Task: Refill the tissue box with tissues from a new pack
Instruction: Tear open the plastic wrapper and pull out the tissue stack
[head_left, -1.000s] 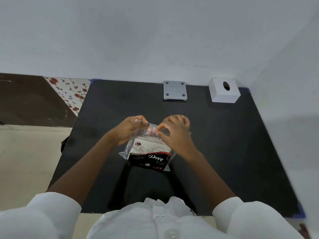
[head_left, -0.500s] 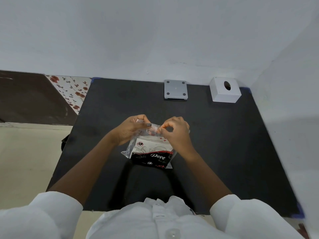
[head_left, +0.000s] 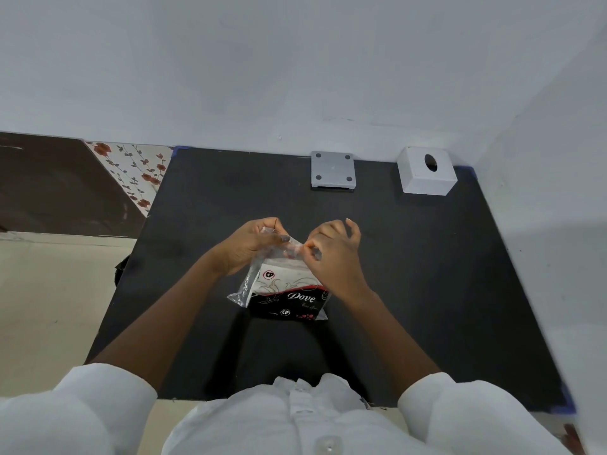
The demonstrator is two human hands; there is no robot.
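Obs: person seated at a black table, both hands at table centre working the far end of a new tissue pack. Pack is clear film with a black-and-white "Dove" print; its near end appears to rest on the table, far end raised toward 12 o'clock.

Left hand: closed, thumb and fingers pinching the film at the pack's far-left edge.
Right hand: thumb and forefinger pinching the film just beside the left-hand pinch; remaining fingers lifted and spread. The two pinch points are near each other on the sealed top.

Tissue box: white cube, round hole on top, at 1 o'clock from the pack, well apart, against the back wall. A grey square plate with four dark spots lies at 12 o'clock, also at the back edge; its role is unclear.

Judgement: step in hand is tearing open the film; whether the seal has started to split cannot be told. No tissues are out, box not yet touched.

Technique notes: keep both pinches close together on the seam so force concentrates at one point; pull hands apart toward 9 and 3 o'clock, not upward, so the pack stays down. Grip film only, not the tissues beneath, to avoid ripping sheets. Thin film may stretch before it yields; re-pinch nearer the edge if so.
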